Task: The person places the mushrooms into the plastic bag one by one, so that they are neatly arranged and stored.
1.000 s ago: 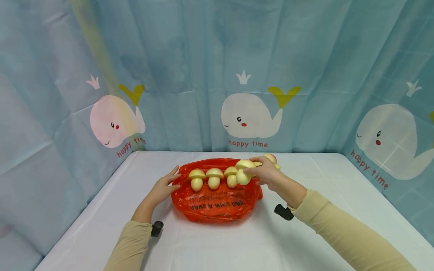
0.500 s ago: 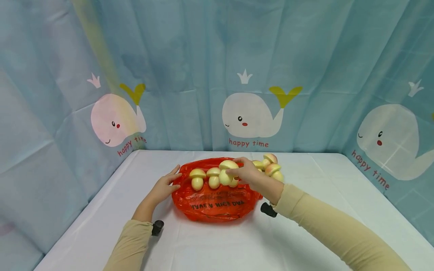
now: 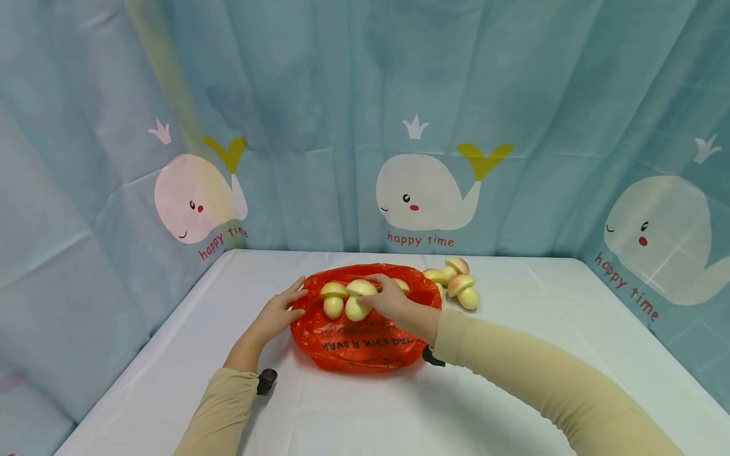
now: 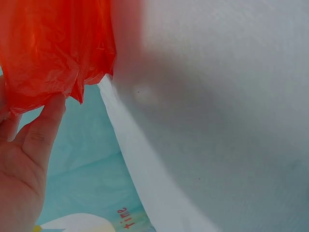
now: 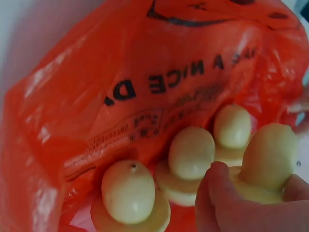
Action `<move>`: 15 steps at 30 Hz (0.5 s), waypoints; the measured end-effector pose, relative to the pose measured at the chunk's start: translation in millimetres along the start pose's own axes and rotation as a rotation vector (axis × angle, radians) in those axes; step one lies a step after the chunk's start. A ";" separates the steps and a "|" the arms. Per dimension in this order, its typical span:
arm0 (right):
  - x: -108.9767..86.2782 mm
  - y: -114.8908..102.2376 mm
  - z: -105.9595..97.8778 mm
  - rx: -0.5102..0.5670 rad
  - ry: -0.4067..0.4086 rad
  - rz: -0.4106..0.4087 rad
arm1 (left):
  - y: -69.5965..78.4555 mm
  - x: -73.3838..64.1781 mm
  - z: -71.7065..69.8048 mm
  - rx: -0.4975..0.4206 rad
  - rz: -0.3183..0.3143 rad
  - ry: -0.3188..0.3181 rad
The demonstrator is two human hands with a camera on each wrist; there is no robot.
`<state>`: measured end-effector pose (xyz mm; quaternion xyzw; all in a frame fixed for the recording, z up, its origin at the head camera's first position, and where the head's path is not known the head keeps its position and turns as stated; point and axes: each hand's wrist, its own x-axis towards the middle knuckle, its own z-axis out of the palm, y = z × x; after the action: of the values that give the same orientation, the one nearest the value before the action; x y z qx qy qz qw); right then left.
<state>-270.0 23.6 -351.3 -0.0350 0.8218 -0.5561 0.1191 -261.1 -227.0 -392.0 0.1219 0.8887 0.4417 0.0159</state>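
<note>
A red plastic bag (image 3: 365, 348) with printed lettering lies spread on the table. Between thumb and fingers, my right hand (image 3: 393, 301) pinches a pale yellow toy mushroom (image 3: 358, 301), stem toward me, above the bag. To its left a matching mushroom (image 3: 333, 301) rests on the red plastic; another mushroom (image 3: 402, 285) is mostly behind my right hand. In the right wrist view three mushrooms sit in a row on the bag, nearest one (image 5: 128, 193), beside the held one (image 5: 270, 154). My left hand (image 3: 276, 316), fingers extended and spread, touches the bag's left edge (image 4: 53, 92).
Beyond the bag's right side, several more toy mushrooms (image 3: 464, 292) with yellow and pinkish caps lie in a cluster. The white table (image 3: 513, 367) ends at a light blue curtain (image 3: 319, 190) with whale prints.
My right hand has carried the pinched mushroom leftward over the bag, past the mushrooms lying there. The cluster at the right has come into fuller view. My left hand stays at the bag's left edge.
</note>
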 end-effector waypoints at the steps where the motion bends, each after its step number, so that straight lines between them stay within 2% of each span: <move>1: 0.7 1.0 2.6 0.001 -0.007 -0.006 | 0.5 0.0 0.1 0.000 0.000 0.000; 7: 4.9 7.7 18.8 -0.005 -0.035 -0.049 | 1.4 -0.5 0.7 0.000 0.011 0.007; 15: 9.1 17.6 35.0 -0.114 -0.091 -0.049 | -0.3 0.8 1.6 0.001 0.003 0.013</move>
<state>-269.3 -3.2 -381.2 -0.0870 0.8446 -0.5092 0.1404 -261.8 -225.7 -393.1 0.1206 0.8888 0.4421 0.0095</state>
